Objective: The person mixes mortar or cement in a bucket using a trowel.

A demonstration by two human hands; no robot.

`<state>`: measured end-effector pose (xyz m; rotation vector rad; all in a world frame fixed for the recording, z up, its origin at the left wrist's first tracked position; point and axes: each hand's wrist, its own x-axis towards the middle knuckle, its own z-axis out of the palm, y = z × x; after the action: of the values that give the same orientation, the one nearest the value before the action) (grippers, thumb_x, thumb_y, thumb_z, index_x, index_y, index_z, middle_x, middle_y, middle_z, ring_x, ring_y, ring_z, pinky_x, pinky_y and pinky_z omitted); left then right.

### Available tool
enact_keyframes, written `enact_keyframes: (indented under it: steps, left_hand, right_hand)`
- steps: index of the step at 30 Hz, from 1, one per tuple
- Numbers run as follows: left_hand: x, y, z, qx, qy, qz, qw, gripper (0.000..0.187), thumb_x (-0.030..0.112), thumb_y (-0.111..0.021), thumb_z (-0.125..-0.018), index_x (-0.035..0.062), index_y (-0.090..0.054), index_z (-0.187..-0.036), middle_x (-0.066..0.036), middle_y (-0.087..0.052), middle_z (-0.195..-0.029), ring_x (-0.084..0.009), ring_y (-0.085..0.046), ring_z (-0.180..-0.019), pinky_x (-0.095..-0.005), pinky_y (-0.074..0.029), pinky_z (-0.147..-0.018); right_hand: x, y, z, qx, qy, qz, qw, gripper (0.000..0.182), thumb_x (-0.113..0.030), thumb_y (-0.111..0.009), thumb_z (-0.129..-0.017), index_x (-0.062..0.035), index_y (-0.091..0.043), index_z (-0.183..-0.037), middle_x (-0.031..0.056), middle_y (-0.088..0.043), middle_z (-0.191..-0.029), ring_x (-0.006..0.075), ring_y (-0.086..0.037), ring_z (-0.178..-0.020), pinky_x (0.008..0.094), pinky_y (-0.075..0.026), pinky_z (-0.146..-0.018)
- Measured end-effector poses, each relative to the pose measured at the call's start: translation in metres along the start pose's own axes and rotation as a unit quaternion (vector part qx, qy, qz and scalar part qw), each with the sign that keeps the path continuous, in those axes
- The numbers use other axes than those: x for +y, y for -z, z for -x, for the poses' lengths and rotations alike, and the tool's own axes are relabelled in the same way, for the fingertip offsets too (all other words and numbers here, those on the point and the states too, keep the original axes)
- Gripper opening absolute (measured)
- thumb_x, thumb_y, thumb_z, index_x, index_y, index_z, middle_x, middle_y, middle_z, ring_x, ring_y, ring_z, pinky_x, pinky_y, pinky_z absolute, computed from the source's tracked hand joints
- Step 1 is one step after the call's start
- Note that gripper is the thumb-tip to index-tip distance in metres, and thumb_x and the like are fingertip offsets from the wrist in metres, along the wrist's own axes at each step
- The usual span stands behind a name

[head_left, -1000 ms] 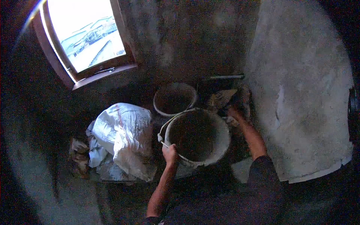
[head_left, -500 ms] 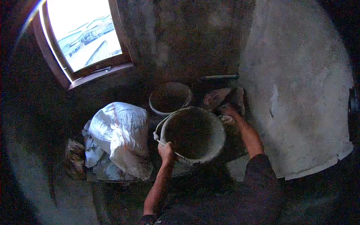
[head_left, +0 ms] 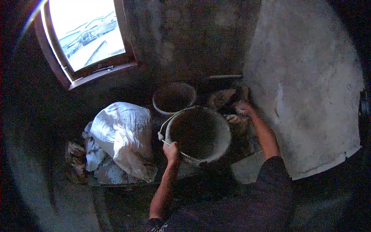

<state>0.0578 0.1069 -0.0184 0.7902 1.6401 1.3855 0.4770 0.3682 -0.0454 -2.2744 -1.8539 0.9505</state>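
My left hand is closed at the near left rim of a large bucket, gripping it where its wire handle lies along the edge. The bucket stands upright, its inside dark. To its right, my right hand is over a crumpled brown paper bag. Its fingers point down into dim shadow, so what they hold, if anything, does not show. A pale folded edge of the bag lies just below that hand.
A second bucket stands behind the first. To the left are a bulky white sack and a crumpled brown bag. A pale sheet-like surface rises at right; an open window is upper left. A light rod lies behind.
My right hand has moved slightly up and right over the paper bag, uncovering its pale folded edge. My left hand stays at the bucket rim. The view has shifted slightly.
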Motion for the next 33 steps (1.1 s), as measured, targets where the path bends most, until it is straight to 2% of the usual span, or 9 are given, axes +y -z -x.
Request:
enact_keyframes:
  steps: [6, 11, 12, 14, 20, 24, 26, 29, 33]
  left_hand:
    - [0.018, 0.0, 0.013, -0.006, 0.033, 0.022, 0.999, 0.025, 0.007, -0.047, -0.058, -0.007, -0.043, -0.078, -0.005, -0.043, -0.059, -0.0154, -0.041, -0.054, -0.0272, -0.034, -0.05]
    - [-0.003, 0.0, -0.002, 0.011, -0.022, -0.014, 1.0, 0.025, 0.006, -0.044, -0.058, -0.0072, -0.044, -0.079, -0.007, -0.046, -0.061, -0.0138, -0.042, -0.052, -0.0257, -0.034, -0.048]
    - [0.002, 0.001, 0.003, 0.009, -0.023, -0.013, 1.0, 0.025, 0.006, -0.044, -0.058, -0.0072, -0.044, -0.079, -0.007, -0.046, -0.061, -0.0138, -0.042, -0.052, -0.0257, -0.034, -0.048]
    - [0.018, -0.001, 0.015, 0.023, -0.021, 0.057, 0.998, 0.024, 0.006, -0.043, -0.058, -0.0072, -0.044, -0.078, -0.007, -0.046, -0.061, -0.0135, -0.042, -0.052, -0.0255, -0.034, -0.048]
    - [0.011, 0.004, 0.01, -0.02, -0.001, 0.02, 1.0, 0.03, 0.008, -0.044, -0.058, -0.0072, -0.043, -0.084, -0.007, -0.046, -0.062, -0.0138, -0.043, -0.055, -0.0248, -0.035, -0.05]
    - [-0.007, 0.002, -0.003, 0.0, -0.029, -0.018, 0.999, 0.033, 0.008, -0.044, -0.058, -0.0068, -0.042, -0.086, -0.008, -0.046, -0.065, -0.0149, -0.043, -0.057, -0.0257, -0.035, -0.053]
    - [-0.011, 0.0, -0.003, 0.022, -0.068, 0.028, 0.997, 0.023, 0.011, -0.051, -0.058, -0.0052, -0.047, -0.074, -0.008, -0.049, -0.06, -0.0166, -0.045, -0.055, -0.0284, -0.035, -0.051]
    - [-0.014, -0.002, -0.004, 0.045, -0.108, 0.036, 0.992, 0.022, 0.011, -0.051, -0.058, -0.005, -0.047, -0.072, -0.008, -0.049, -0.058, -0.017, -0.045, -0.053, -0.029, -0.035, -0.05]
    - [-0.014, 0.0, -0.006, 0.032, -0.079, 0.0, 0.996, 0.024, 0.012, -0.052, -0.058, -0.0046, -0.048, -0.074, -0.009, -0.051, -0.061, -0.0175, -0.047, -0.056, -0.0289, -0.036, -0.052]
  right_hand:
    - [0.013, 0.041, 0.009, -0.122, -0.12, -0.009, 0.985, 0.06, -0.04, -0.052, -0.063, -0.0046, -0.036, -0.108, 0.0126, -0.038, -0.108, 0.0208, -0.035, -0.099, 0.0312, -0.032, -0.08]
    - [0.017, 0.065, 0.031, -0.206, -0.188, -0.013, 0.96, 0.065, -0.045, -0.054, -0.06, -0.0031, -0.038, -0.107, 0.0122, -0.039, -0.108, 0.0201, -0.034, -0.1, 0.0312, -0.031, -0.08]
    - [0.041, 0.034, 0.1, -0.204, -0.19, -0.013, 0.96, 0.065, -0.045, -0.054, -0.06, -0.0031, -0.038, -0.107, 0.0122, -0.039, -0.108, 0.0201, -0.034, -0.1, 0.0312, -0.031, -0.08]
    - [-0.047, 0.038, 0.18, 0.136, -0.056, -0.011, 0.989, 0.06, -0.046, -0.054, -0.059, -0.0006, -0.045, -0.098, 0.0149, -0.048, -0.094, 0.0214, -0.047, -0.085, 0.0304, -0.038, -0.072]
    - [-0.018, 0.037, 0.189, 0.116, 0.098, -0.01, 0.988, 0.042, -0.038, -0.051, -0.066, 0.0028, -0.051, -0.074, 0.0105, -0.053, -0.057, 0.0192, -0.049, -0.042, 0.0322, -0.043, -0.048]
    - [-0.064, 0.034, 0.261, 0.058, 0.026, -0.153, 0.986, 0.031, -0.029, -0.049, -0.071, 0.0019, -0.051, -0.074, 0.0082, -0.053, -0.057, 0.0168, -0.05, -0.046, 0.0286, -0.043, -0.048]
    - [-0.061, 0.028, 0.266, 0.078, 0.169, -0.12, 0.975, 0.037, -0.039, -0.048, -0.069, -0.0018, -0.051, -0.07, 0.0052, -0.049, -0.05, 0.0105, -0.046, -0.037, 0.0234, -0.037, -0.032]
    - [-0.1, 0.024, 0.307, 0.027, 0.105, -0.132, 0.985, 0.024, -0.024, -0.047, -0.073, -0.0002, -0.05, -0.078, 0.0037, -0.049, -0.055, 0.0109, -0.047, -0.044, 0.0231, -0.04, -0.04]
    - [-0.11, 0.002, 0.308, -0.006, 0.163, -0.148, 0.975, 0.024, -0.024, -0.047, -0.073, -0.0004, -0.049, -0.08, 0.0028, -0.049, -0.054, 0.0087, -0.046, -0.042, 0.0221, -0.038, -0.036]
